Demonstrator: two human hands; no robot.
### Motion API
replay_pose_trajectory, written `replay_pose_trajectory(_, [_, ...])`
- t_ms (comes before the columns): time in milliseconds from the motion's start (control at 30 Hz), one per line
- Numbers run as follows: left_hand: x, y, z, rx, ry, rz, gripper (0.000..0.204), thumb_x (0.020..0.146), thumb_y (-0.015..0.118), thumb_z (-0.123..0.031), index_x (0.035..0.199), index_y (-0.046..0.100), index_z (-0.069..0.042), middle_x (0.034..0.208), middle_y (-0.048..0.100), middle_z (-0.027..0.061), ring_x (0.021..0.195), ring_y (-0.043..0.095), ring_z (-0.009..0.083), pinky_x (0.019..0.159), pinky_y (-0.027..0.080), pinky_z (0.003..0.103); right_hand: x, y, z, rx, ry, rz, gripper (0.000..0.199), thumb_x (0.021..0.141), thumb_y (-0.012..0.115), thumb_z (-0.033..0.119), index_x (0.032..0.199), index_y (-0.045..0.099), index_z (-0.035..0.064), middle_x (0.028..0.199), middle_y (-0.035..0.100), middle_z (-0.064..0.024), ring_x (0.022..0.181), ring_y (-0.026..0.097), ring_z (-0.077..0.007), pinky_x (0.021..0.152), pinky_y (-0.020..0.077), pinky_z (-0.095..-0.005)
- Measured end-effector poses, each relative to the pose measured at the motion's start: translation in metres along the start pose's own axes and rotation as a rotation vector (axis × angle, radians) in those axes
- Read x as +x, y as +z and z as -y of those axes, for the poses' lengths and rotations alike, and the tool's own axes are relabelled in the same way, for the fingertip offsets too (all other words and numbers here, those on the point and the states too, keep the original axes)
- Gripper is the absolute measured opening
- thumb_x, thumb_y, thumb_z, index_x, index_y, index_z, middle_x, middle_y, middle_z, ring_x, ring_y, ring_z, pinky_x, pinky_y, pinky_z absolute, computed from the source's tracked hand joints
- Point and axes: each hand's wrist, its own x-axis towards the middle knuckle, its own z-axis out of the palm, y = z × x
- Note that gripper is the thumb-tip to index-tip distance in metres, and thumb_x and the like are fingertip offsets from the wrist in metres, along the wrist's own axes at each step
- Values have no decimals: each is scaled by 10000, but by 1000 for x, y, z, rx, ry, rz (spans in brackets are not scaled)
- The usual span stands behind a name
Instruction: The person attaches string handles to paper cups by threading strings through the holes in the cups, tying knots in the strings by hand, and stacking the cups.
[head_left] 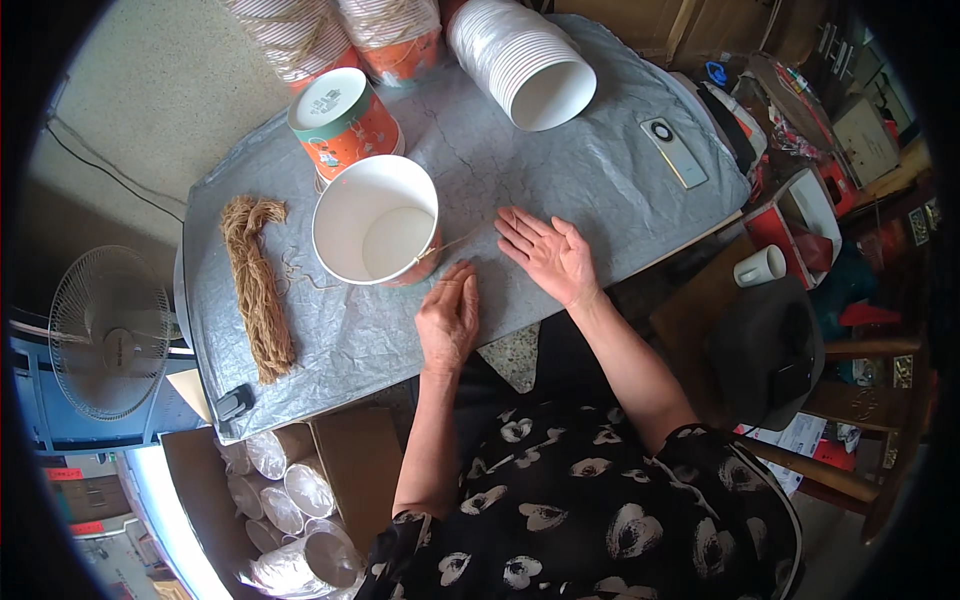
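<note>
A round paper bucket, white inside, stands mouth up on the covered table, in front of me. A thin twine cord runs from its right rim toward my right hand. That hand is palm up, its fingers stretched out; whether the cord touches them I cannot tell. Close by the bucket's lower right side is my left hand, its fingers curled together, and what they hold, if anything, is hidden. On the left lies a bundle of brown twine strands, with a loose strand trailing toward the bucket.
Behind the bucket, an orange and green bucket stands upside down. Stacks of nested buckets line the table's far side. A phone lies at right, a small black object at the near left corner. Below is a carton of wrapped buckets.
</note>
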Motion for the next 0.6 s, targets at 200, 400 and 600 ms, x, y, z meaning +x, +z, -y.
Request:
replay_pose_trajectory(200, [-1,3,4,172,151,36,151,895,695,-52,1038,745,-49,1134,746,88,1137,692,274,959,531,395,1,3,-1,72,12,-19,726,1067,432,421,1542,262,-101,1640,268,-235,1539,224,-357,1271,180,-500])
replay_pose_trajectory(400, [12,6,2,-42,-55,110,296,874,746,-180,1158,732,-98,1327,669,103,1197,648,303,1050,464,433,2,1,1,40,10,-41,753,1078,390,495,1544,278,-86,1632,292,-229,1528,259,-344,1265,200,-492])
replay_pose_trajectory(600, [44,27,-2,-215,-16,113,471,893,732,-185,1335,632,-54,1407,607,181,1190,638,376,1049,481,452,1,3,-1,-5,7,-68,742,1080,377,499,1544,296,-74,1628,307,-222,1514,294,-329,1263,217,-477])
